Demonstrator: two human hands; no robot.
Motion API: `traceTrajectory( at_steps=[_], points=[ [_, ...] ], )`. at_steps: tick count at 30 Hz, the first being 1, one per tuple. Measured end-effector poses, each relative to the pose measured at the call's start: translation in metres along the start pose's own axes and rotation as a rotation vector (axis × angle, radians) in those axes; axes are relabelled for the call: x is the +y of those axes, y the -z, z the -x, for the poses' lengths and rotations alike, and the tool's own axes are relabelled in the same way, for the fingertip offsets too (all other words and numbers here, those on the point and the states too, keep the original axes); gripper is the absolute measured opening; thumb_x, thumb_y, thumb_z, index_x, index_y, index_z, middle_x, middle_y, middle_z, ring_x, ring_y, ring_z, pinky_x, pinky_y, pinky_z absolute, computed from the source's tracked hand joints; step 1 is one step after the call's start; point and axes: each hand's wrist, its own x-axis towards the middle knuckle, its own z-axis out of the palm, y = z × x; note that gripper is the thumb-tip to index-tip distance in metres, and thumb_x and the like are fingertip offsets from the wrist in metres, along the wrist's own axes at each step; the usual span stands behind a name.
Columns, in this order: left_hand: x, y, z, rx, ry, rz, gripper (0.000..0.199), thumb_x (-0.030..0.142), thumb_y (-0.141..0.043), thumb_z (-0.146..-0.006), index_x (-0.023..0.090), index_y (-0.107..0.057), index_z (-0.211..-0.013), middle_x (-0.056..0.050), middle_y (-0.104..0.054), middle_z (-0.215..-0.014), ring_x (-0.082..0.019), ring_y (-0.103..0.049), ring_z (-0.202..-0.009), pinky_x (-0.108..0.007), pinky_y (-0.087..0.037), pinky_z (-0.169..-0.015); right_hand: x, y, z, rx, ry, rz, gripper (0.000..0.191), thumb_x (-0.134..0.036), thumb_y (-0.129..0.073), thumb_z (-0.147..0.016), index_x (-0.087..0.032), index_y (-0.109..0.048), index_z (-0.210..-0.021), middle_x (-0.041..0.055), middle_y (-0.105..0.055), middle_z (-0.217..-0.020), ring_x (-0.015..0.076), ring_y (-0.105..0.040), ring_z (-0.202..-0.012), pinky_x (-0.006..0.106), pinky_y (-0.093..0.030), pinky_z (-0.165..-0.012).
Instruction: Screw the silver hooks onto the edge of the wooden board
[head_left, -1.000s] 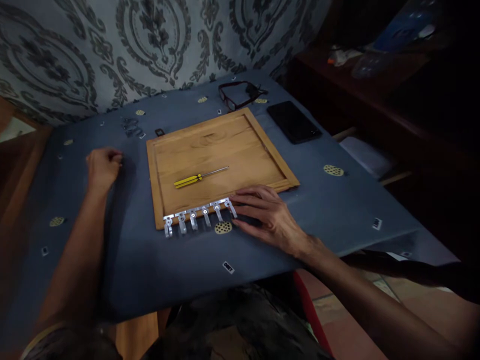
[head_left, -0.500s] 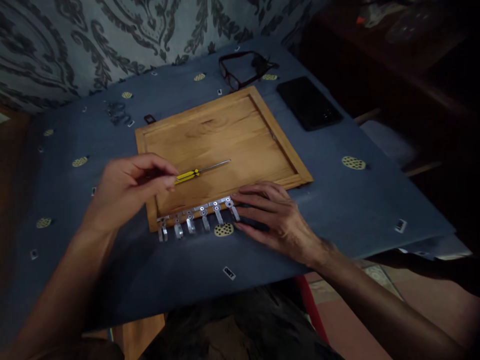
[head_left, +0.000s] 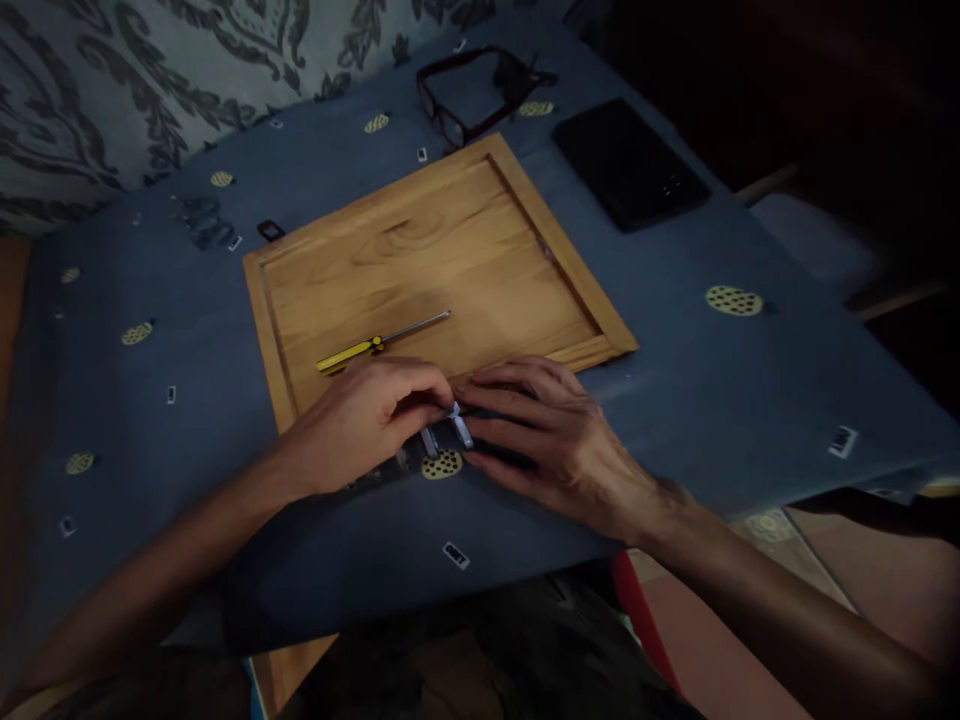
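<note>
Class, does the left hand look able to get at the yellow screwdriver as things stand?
Probably yes: the yellow screwdriver lies on the wooden board just beyond the left hand, with nothing on top.

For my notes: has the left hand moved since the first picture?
Yes: the left hand went right, from left of the wooden board to its near edge.

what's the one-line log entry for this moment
left hand: at hook strip | right hand: by strip's right end | yellow screwdriver: lying on wooden board
</note>
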Motion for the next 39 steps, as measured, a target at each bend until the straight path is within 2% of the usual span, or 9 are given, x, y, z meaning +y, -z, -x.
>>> traceTrajectory(
  at_steps=[6,19,30,39],
  points=[
    [0.001,-0.001,-0.005,-0.05,0.026,-0.046,0.015,0.008,-0.068,-0.084,0.023,-0.071,-0.082,0.007,-0.076,-0.08,-0.011,-0.071,-0.074,-0.021,-0.051,-0.071,0.0,0.001,-0.001,-0.016,-0.013,-0.005,0.015,-0.029,-0.061,-0.098,-0.024,-0.075,-0.104,0.0043,-0.076,-0.119,0.0257,-0.064,-0.116,0.05,-0.05,-0.101],
    [0.004,-0.002,-0.008,-0.079,-0.044,-0.125,0.015,0.003,-0.07,-0.083,0.017,-0.073,-0.083,0.004,-0.076,-0.082,-0.009,-0.07,-0.077,-0.019,-0.047,-0.07,-0.001,0.002,-0.002,0.014,0.009,-0.011,0.014,-0.026,-0.062,-0.097,-0.02,-0.073,-0.103,0.0072,-0.076,-0.115,0.0263,-0.065,-0.113,0.049,-0.053,-0.097],
    [0.006,-0.005,-0.008,-0.062,-0.095,-0.178,0.018,-0.001,-0.07,-0.082,0.016,-0.074,-0.08,0.003,-0.072,-0.076,-0.01,-0.069,-0.075,-0.018,-0.047,-0.069,-0.002,0.001,-0.001,0.022,0.002,-0.01,0.014,-0.026,-0.062,-0.097,-0.021,-0.074,-0.103,0.0067,-0.077,-0.115,0.0258,-0.065,-0.113,0.047,-0.05,-0.096],
    [0.013,0.007,0.003,0.037,-0.001,-0.174,0.016,0.004,-0.066,-0.086,0.018,-0.073,-0.088,0.005,-0.074,-0.081,-0.008,-0.067,-0.073,-0.018,-0.046,-0.067,-0.001,0.001,-0.001,0.005,0.001,-0.01,0.015,-0.026,-0.062,-0.096,-0.022,-0.074,-0.105,0.0069,-0.076,-0.12,0.0259,-0.064,-0.115,0.048,-0.05,-0.097]
  ],
)
